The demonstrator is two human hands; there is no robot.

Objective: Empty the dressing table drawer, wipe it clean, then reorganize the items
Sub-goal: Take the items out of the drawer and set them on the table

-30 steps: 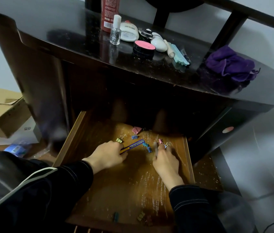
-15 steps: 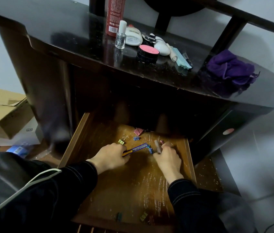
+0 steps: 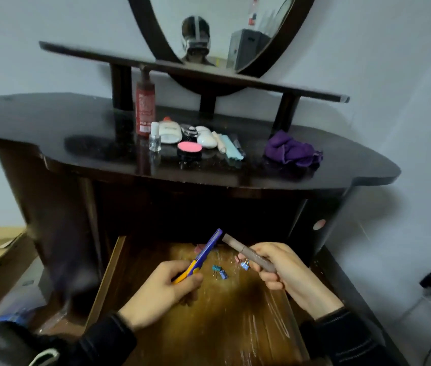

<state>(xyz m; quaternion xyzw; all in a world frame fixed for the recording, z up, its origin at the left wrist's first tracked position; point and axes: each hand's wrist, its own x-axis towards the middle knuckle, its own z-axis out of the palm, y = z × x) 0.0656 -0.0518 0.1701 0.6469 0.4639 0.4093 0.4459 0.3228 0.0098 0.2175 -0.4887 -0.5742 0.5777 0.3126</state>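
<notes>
Setting: dark glossy desk [image 3: 50, 143] with an oval mirror against a pale wall; open wooden drawer [image 3: 104, 273] lies directly beneath both hands.
Left hand [image 3: 161, 294]: fingers curled round the yellow end of a slim purple-and-yellow plastic cutter [image 3: 207, 250], long axis running up and away to the right.
Right hand [image 3: 284, 270]: fingers wrapped round a brown cylindrical cosmetic stick [image 3: 248, 253], free end pointing up-left and nearly meeting the cutter's tip.
Still in drawer: small blue metal binder clips [image 3: 222, 273] on the floor between the hands, one just beside the right fingers.
Key relation: desk top lies above and beyond both hands; crumpled purple cloth [image 3: 292, 151] is beyond the right hand, which is nearer it.
Stage (judged): emptying, not yet wiping.
</notes>
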